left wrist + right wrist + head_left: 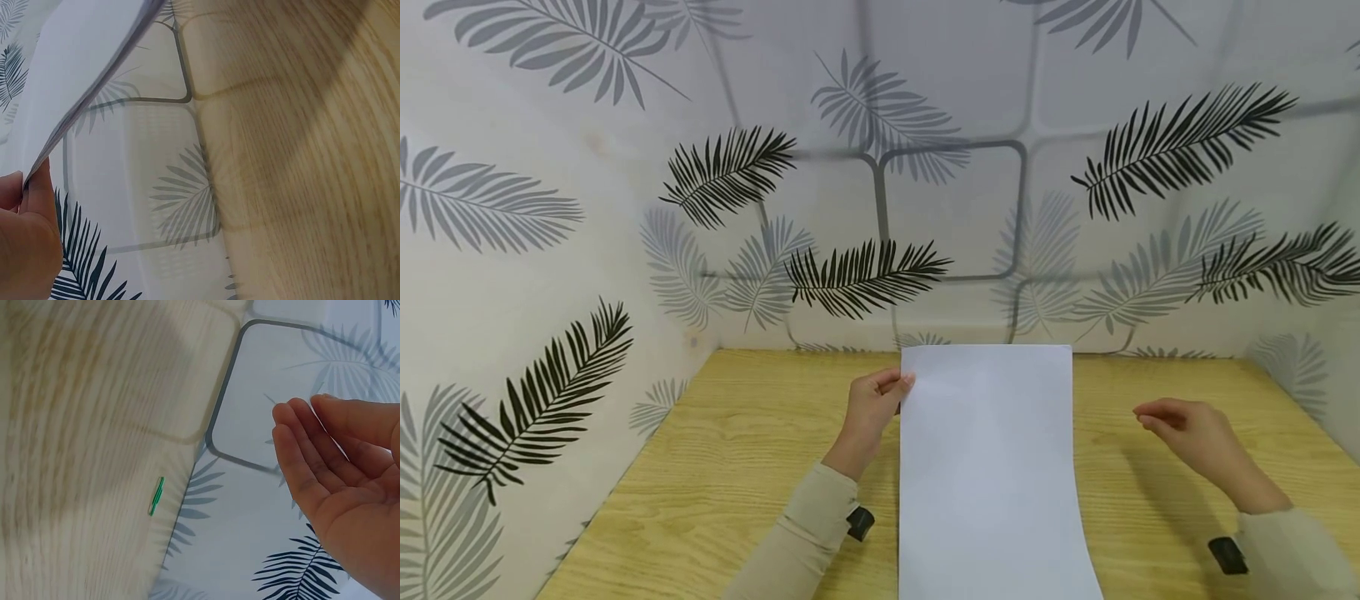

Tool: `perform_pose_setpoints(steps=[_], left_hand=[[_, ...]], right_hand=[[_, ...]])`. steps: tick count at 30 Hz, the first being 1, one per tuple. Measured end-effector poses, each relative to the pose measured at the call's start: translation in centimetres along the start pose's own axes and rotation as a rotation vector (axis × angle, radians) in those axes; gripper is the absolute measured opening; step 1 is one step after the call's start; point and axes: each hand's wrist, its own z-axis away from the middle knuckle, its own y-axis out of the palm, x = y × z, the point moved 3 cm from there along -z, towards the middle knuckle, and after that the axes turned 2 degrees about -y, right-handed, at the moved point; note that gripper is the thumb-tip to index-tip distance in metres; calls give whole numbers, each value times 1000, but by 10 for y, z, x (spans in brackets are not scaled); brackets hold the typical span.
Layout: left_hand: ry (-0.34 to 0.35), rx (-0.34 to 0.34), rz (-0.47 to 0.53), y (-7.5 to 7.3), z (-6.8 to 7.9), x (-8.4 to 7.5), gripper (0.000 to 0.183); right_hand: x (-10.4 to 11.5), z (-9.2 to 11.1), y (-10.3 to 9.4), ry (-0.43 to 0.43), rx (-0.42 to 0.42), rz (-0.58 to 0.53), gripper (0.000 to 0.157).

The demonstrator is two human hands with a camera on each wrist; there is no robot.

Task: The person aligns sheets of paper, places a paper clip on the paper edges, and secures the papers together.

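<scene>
My left hand pinches the upper left edge of a tall white paper stack, thumb in front. The sheets are raised off the table and hang toward the front. In the left wrist view, the edge of the paper stack shows several thin layers meeting between thumb and fingers. Off to the right, apart from the paper, my right hand hovers over the table with fingers gently bent. The right wrist view shows nothing in the right hand, its thumb close to the index finger.
A light wood-grain table meets a wall covered in leaf-patterned sheeting. Near the wall a small, thin green thing shaped like a paper clip lies on the table. Dark cameras sit on both wrists.
</scene>
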Motion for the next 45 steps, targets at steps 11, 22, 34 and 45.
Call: perform_pose_setpoints(steps=[11, 22, 34, 45], left_hand=[[11, -1, 19, 2, 0, 0, 26], [5, -7, 4, 2, 1, 2, 28], [-7, -7, 8, 3, 3, 3, 26], [14, 10, 6, 6, 5, 4, 26]], right_hand=[[-15, 3, -7, 22, -50, 68, 17], [-22, 6, -12, 37, -88, 80, 20], [-32, 10, -11, 49, -97, 91, 21], [-46, 14, -10, 107, -74, 84, 21]])
